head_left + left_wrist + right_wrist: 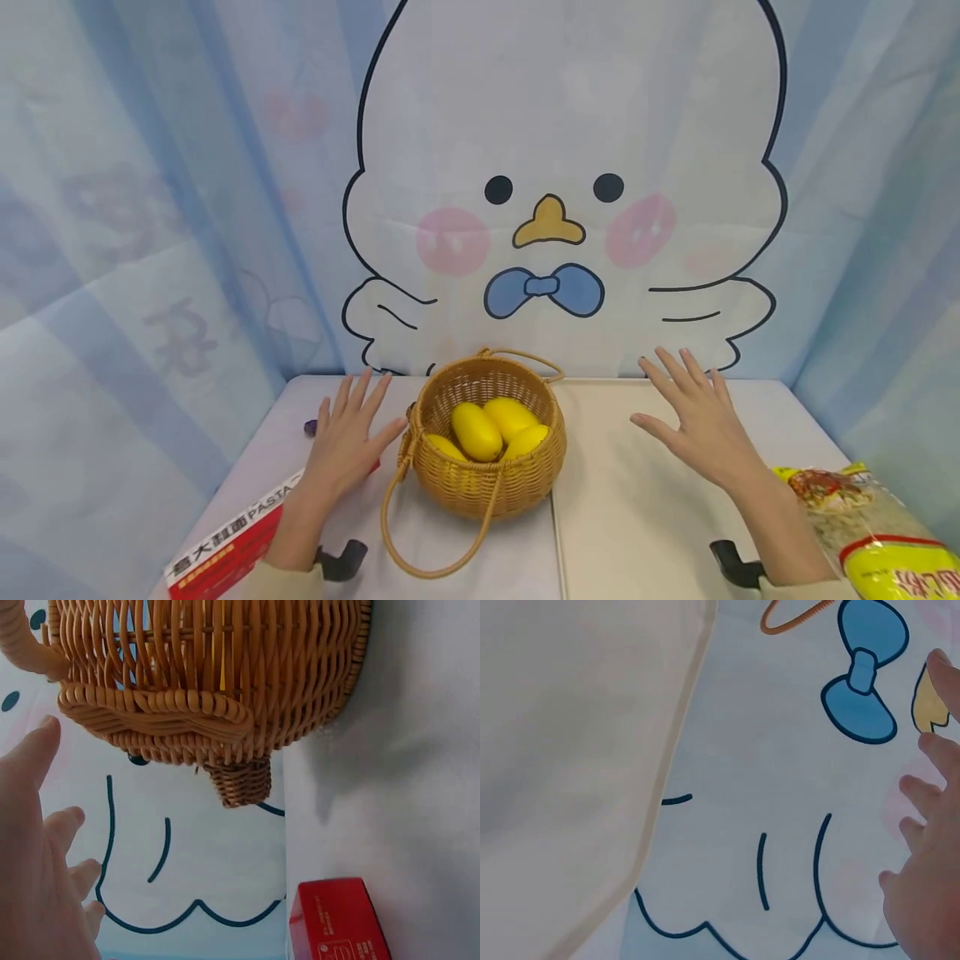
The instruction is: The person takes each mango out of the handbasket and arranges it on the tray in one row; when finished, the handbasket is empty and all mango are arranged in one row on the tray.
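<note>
A round wicker basket (487, 492) stands near the middle of the table, its looped handles folded outward. Several smooth yellow fruits (476, 432), like mangoes, lie inside it. Left of the basket my left hand (347, 446) is raised with fingers spread, holding nothing; its thumb points toward the basket's side. In the left wrist view the weave of the basket (217, 675) is close to that hand (37, 847), with a gap between them. My right hand (697, 421) hovers over a cream board (622, 517), fingers spread, nothing in its grasp.
Under my left forearm lies a red and white pasta box (232, 542). A small dark purple item (311, 427) is behind it. At the right edge rests a yellow-labelled clear food bag (877, 533). A curtain with a cartoon bird (555, 108) hangs behind the table.
</note>
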`<state>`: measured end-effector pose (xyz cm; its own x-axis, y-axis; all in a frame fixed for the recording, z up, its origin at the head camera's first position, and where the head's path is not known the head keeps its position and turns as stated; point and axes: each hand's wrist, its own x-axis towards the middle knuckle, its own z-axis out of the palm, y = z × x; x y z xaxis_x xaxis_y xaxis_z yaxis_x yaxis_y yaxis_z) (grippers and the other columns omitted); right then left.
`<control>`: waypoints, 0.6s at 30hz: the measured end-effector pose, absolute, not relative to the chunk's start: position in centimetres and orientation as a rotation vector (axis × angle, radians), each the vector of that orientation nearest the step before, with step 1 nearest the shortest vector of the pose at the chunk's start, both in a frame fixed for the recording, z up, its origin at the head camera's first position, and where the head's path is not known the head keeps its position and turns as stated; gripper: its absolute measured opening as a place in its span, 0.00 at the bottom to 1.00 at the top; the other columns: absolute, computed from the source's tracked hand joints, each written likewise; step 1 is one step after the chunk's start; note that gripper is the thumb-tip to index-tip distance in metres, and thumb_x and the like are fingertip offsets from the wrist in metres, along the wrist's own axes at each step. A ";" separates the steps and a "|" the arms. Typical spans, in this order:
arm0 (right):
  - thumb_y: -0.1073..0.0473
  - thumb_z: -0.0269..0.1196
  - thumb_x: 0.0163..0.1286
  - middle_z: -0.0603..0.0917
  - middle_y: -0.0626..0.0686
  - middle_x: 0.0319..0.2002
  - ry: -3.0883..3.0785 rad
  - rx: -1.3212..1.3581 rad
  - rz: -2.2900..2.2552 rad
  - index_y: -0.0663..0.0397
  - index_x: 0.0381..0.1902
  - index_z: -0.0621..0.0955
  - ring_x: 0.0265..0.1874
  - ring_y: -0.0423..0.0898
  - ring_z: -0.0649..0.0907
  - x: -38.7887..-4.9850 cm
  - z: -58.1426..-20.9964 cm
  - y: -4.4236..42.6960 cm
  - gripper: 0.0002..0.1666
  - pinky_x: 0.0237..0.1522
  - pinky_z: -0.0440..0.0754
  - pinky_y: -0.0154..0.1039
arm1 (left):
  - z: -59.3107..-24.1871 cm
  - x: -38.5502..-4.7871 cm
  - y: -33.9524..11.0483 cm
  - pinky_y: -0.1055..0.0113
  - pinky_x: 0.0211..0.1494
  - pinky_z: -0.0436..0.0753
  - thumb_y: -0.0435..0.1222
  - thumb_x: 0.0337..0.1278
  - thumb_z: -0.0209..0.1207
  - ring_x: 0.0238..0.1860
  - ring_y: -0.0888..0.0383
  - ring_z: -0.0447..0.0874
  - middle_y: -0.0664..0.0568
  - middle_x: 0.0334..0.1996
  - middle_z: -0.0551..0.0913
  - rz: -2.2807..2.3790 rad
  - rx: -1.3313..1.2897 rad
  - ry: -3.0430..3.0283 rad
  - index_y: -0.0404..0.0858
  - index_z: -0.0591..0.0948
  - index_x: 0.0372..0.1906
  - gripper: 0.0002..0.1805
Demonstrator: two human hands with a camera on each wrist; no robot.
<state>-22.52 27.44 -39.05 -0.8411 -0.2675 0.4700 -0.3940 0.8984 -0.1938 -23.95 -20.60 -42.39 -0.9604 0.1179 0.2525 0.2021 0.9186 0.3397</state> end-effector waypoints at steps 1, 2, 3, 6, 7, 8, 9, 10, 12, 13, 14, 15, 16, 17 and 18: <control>0.36 0.62 0.66 0.57 0.58 0.79 -2.620 0.494 0.394 0.40 0.78 0.59 0.80 0.58 0.46 -22.6 -38.9 27.2 0.48 0.74 0.35 0.71 | -42.3 -24.0 -20.4 0.31 0.77 0.37 0.69 0.63 0.43 0.81 0.41 0.35 0.49 0.82 0.43 -0.548 -0.250 -2.848 0.60 0.48 0.80 0.44; 0.36 0.62 0.66 0.57 0.58 0.78 -2.622 0.506 0.392 0.40 0.78 0.60 0.80 0.58 0.47 -22.7 -38.7 26.9 0.47 0.74 0.36 0.71 | -42.2 -24.1 -20.3 0.32 0.77 0.37 0.69 0.63 0.43 0.81 0.41 0.35 0.49 0.82 0.43 -0.556 -0.257 -2.844 0.60 0.48 0.80 0.44; 0.36 0.62 0.66 0.57 0.58 0.78 -2.624 0.518 0.390 0.41 0.78 0.60 0.80 0.58 0.47 -22.7 -38.6 26.6 0.47 0.74 0.37 0.71 | -42.1 -24.2 -20.1 0.32 0.77 0.37 0.69 0.63 0.43 0.81 0.42 0.35 0.50 0.82 0.43 -0.569 -0.264 -2.841 0.60 0.48 0.80 0.44; 0.36 0.62 0.66 0.59 0.59 0.78 -2.627 0.556 0.386 0.41 0.77 0.62 0.79 0.60 0.51 -22.9 -38.2 25.7 0.46 0.74 0.41 0.71 | -42.0 -24.3 -19.7 0.31 0.77 0.38 0.68 0.64 0.42 0.81 0.41 0.36 0.50 0.82 0.44 -0.629 -0.297 -2.833 0.60 0.49 0.80 0.43; 0.36 0.62 0.66 0.59 0.59 0.78 -2.630 0.563 0.380 0.41 0.77 0.62 0.79 0.61 0.52 -23.0 -38.0 25.5 0.46 0.74 0.42 0.71 | -41.9 -24.4 -19.6 0.31 0.77 0.37 0.68 0.65 0.43 0.81 0.41 0.35 0.49 0.82 0.44 -0.660 -0.307 -2.835 0.60 0.48 0.80 0.43; 0.36 0.62 0.66 0.59 0.58 0.78 -2.636 0.570 0.375 0.41 0.77 0.62 0.79 0.61 0.52 -23.0 -37.9 25.2 0.46 0.74 0.43 0.71 | -41.9 -24.4 -19.5 0.31 0.77 0.37 0.67 0.65 0.43 0.81 0.41 0.35 0.49 0.82 0.44 -0.696 -0.317 -2.832 0.60 0.49 0.80 0.42; 0.35 0.61 0.66 0.59 0.58 0.78 -2.641 0.577 0.370 0.40 0.77 0.62 0.78 0.61 0.53 -23.1 -37.7 24.9 0.46 0.75 0.44 0.70 | -41.8 -24.4 -19.3 0.31 0.77 0.37 0.67 0.66 0.43 0.81 0.41 0.35 0.49 0.81 0.44 -0.731 -0.327 -2.832 0.60 0.49 0.80 0.42; 0.36 0.61 0.66 0.59 0.58 0.78 -2.648 0.584 0.374 0.40 0.77 0.62 0.78 0.62 0.53 -23.1 -37.5 24.6 0.45 0.75 0.45 0.70 | -41.8 -24.4 -19.2 0.31 0.77 0.37 0.66 0.66 0.43 0.81 0.41 0.35 0.49 0.81 0.44 -0.764 -0.334 -2.828 0.59 0.49 0.80 0.42; 0.36 0.61 0.66 0.59 0.57 0.78 -2.661 0.594 0.382 0.39 0.77 0.62 0.78 0.62 0.53 -23.3 -37.2 23.9 0.45 0.75 0.44 0.70 | -41.8 -24.5 -19.0 0.31 0.77 0.36 0.65 0.67 0.44 0.81 0.42 0.34 0.49 0.81 0.45 -0.836 -0.348 -2.819 0.57 0.50 0.80 0.41; 0.36 0.61 0.67 0.59 0.57 0.78 -2.667 0.601 0.388 0.39 0.77 0.62 0.78 0.62 0.54 -23.3 -37.1 23.6 0.44 0.75 0.45 0.70 | -41.7 -24.5 -18.9 0.31 0.77 0.36 0.64 0.67 0.45 0.81 0.42 0.34 0.49 0.81 0.45 -0.862 -0.355 -2.816 0.57 0.50 0.80 0.41; 0.37 0.61 0.67 0.59 0.57 0.78 -2.670 0.608 0.396 0.39 0.77 0.62 0.78 0.62 0.54 -23.4 -37.0 23.3 0.44 0.75 0.45 0.70 | -41.7 -24.5 -18.8 0.31 0.76 0.36 0.64 0.67 0.45 0.82 0.42 0.33 0.49 0.81 0.45 -0.884 -0.362 -2.814 0.56 0.50 0.80 0.41; 0.37 0.61 0.67 0.60 0.56 0.78 -2.673 0.616 0.402 0.39 0.77 0.62 0.78 0.62 0.54 -23.5 -36.9 22.9 0.44 0.75 0.45 0.70 | -41.8 -24.6 -18.7 0.31 0.76 0.36 0.63 0.68 0.45 0.82 0.43 0.33 0.49 0.81 0.45 -0.905 -0.366 -2.813 0.55 0.50 0.80 0.41; 0.38 0.62 0.67 0.60 0.57 0.78 -2.674 0.625 0.406 0.39 0.77 0.63 0.78 0.62 0.54 -23.6 -36.8 22.6 0.43 0.74 0.46 0.71 | -41.8 -24.7 -18.6 0.31 0.76 0.37 0.63 0.68 0.45 0.82 0.43 0.33 0.49 0.81 0.45 -0.925 -0.368 -2.812 0.55 0.50 0.80 0.41; 0.38 0.62 0.67 0.60 0.56 0.78 -2.675 0.632 0.401 0.39 0.77 0.63 0.78 0.62 0.54 -23.6 -36.8 22.3 0.43 0.74 0.46 0.70 | -41.9 -24.7 -18.5 0.31 0.77 0.37 0.63 0.67 0.46 0.82 0.43 0.33 0.49 0.81 0.45 -0.948 -0.370 -2.814 0.55 0.50 0.80 0.42; 0.38 0.62 0.67 0.60 0.56 0.78 -2.677 0.640 0.398 0.39 0.77 0.63 0.78 0.61 0.54 -23.7 -36.7 22.0 0.43 0.74 0.47 0.70 | -41.9 -24.8 -18.4 0.31 0.76 0.37 0.63 0.67 0.46 0.82 0.42 0.33 0.49 0.81 0.45 -0.962 -0.371 -2.820 0.56 0.50 0.80 0.42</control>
